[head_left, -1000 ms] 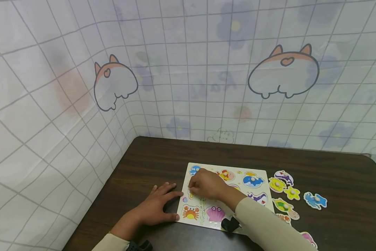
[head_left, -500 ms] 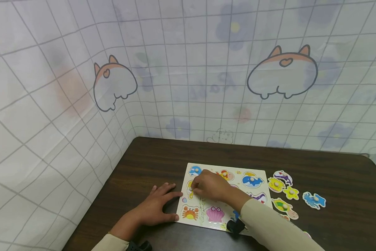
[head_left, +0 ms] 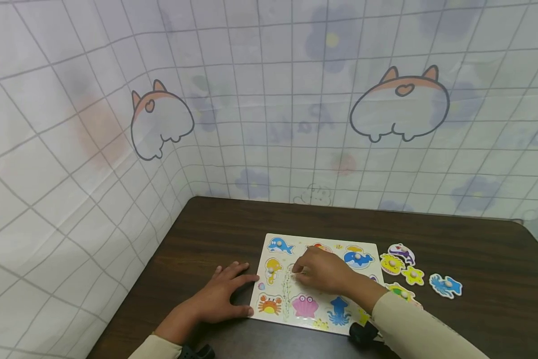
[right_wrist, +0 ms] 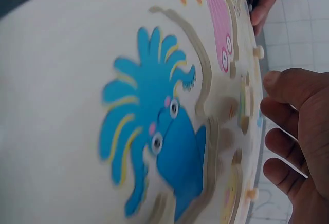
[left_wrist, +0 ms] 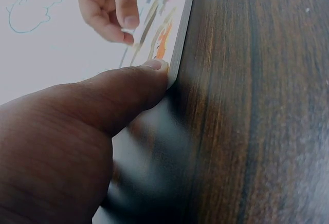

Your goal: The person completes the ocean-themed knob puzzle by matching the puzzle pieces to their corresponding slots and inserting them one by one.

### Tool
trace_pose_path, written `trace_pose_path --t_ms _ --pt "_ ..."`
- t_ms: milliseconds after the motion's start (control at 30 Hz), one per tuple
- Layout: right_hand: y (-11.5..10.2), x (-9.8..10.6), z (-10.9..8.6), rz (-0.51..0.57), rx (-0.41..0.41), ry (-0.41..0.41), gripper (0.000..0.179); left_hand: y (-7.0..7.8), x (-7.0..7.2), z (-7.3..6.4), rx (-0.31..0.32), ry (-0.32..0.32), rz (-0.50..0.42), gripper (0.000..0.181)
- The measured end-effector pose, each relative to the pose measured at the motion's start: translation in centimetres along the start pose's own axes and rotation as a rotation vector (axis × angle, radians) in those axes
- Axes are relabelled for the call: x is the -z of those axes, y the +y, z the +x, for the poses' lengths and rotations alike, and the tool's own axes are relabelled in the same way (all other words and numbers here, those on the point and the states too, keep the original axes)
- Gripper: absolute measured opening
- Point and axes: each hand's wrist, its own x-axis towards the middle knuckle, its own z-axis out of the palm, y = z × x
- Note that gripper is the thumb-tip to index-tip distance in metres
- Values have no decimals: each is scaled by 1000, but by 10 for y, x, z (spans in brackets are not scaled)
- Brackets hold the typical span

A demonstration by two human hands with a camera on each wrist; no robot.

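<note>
A white peg puzzle board [head_left: 298,239] with sea animal pictures lies on the table. My left hand [head_left: 221,296] rests flat at its left edge; the thumb [left_wrist: 128,88] touches the near left corner. Above the board's middle is my right hand [head_left: 325,271], its fingers loosely curled and nothing between them in the right wrist view. A yellow seahorse piece [head_left: 272,275] with a knob sits in its slot, left of the right hand. The blue dolphin [head_left: 280,245] and blue whale [head_left: 358,259] pieces are also seated. The blue squid recess [right_wrist: 177,157] shows its printed picture.
Loose knobbed pieces lie right of the board: a purple dolphin [head_left: 402,253], a yellow pufferfish [head_left: 392,264], a yellow starfish [head_left: 413,275], a blue squid [head_left: 446,286] and a green turtle [head_left: 399,291], partly hidden by the sleeve. A patterned sheet [head_left: 269,124] hangs behind the table [head_left: 233,224].
My right hand has let go of the seahorse piece and moved right across the board, uncovering the seahorse and dolphin. The left hand has stayed at the board's edge.
</note>
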Motion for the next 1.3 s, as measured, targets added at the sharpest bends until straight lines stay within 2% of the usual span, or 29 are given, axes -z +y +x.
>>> trace_pose_path --t_ms 300,600,833,1033,1300 --pt "12 13 -20 36 -69 -2 9 -2 -1 -1 3 -3 -17 73" --pt "18 24 -38 51 -59 -2 10 -2 -1 -1 1 -1 -22 73" --pt "32 32 -57 19 -31 47 9 -3 -1 0 6 -5 -12 72" --pt "44 38 -74 -2 -73 72 10 -1 0 0 24 -15 -7 72" --pt "60 45 -94 4 -156 94 13 1 1 -1 3 -7 -21 73"
